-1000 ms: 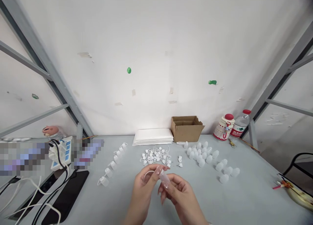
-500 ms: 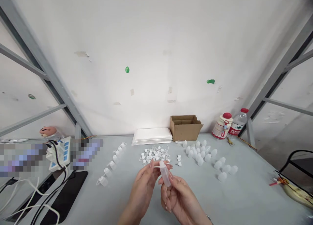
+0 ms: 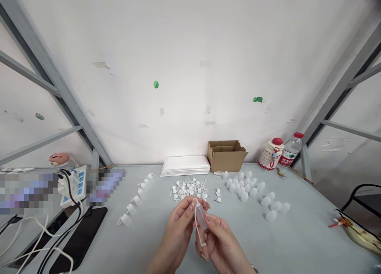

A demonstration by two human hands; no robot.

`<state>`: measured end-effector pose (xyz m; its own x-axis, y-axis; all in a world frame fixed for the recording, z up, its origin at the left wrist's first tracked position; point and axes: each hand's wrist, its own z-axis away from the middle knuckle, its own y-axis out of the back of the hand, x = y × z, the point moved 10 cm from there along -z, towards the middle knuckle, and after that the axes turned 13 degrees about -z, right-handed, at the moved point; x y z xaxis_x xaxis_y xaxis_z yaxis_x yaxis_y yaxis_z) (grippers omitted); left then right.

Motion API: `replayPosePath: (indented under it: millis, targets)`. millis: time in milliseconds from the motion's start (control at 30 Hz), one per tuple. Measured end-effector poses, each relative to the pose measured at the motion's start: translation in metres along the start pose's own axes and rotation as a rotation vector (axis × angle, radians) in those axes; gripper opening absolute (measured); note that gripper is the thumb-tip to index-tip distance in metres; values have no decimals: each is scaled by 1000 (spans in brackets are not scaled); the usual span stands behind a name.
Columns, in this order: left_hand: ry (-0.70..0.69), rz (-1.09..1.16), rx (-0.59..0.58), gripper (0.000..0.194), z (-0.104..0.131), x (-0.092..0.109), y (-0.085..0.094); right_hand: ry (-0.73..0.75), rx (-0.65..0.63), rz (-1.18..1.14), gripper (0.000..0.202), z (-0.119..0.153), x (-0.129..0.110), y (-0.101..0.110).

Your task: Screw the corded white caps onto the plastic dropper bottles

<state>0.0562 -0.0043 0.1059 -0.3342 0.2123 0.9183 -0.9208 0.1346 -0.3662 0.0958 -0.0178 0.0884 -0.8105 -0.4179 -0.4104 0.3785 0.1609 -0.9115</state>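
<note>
A small translucent bottle (image 3: 201,218) stands nearly upright between both hands, low in the middle of the head view. My right hand (image 3: 218,242) grips its body from below. My left hand (image 3: 180,226) pinches the top of the bottle, where a white cap with a thin strap sits; the strap hangs down the bottle's left side. Just beyond the hands lies a pile of white strapped caps (image 3: 189,188). To the right stands a group of uncapped bottles (image 3: 253,192). A diagonal row of capped bottles (image 3: 137,200) lies to the left.
A cardboard box (image 3: 226,155) and a stack of white sheets (image 3: 186,165) sit at the table's back. A red-lidded jar (image 3: 270,154) and water bottle (image 3: 288,155) stand back right. A power strip (image 3: 73,184) with cables and a black phone (image 3: 81,238) lie left.
The bottle has been turned from tilted to nearly upright. My left fingers have come down onto its top, and the cap's strap now hangs beside it.
</note>
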Motion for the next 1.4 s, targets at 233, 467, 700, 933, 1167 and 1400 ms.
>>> replayPosePath:
  millis: [233,467,700,933,1167,1400]
  targets:
    - [-14,100,-86,18,6,5,-11,43,32,118,35,1,-7,-2]
    - [13,-2,-5,14,8,6,-4,123,87,263,35,4,-15,4]
    - [43,62,-10,22,6,-3,0,40,50,107,36,4,-6,5]
    - [62,206,-89,21,4,-10,-8,-60,-13,-65,31,1,8,1]
    - [70,322,-139,22,4,-12,-14,-178,-60,-230,23,2,20,-7]
    - [91,353,-149,31,3,-14,-12,-321,-97,-334,25,3,29,-11]
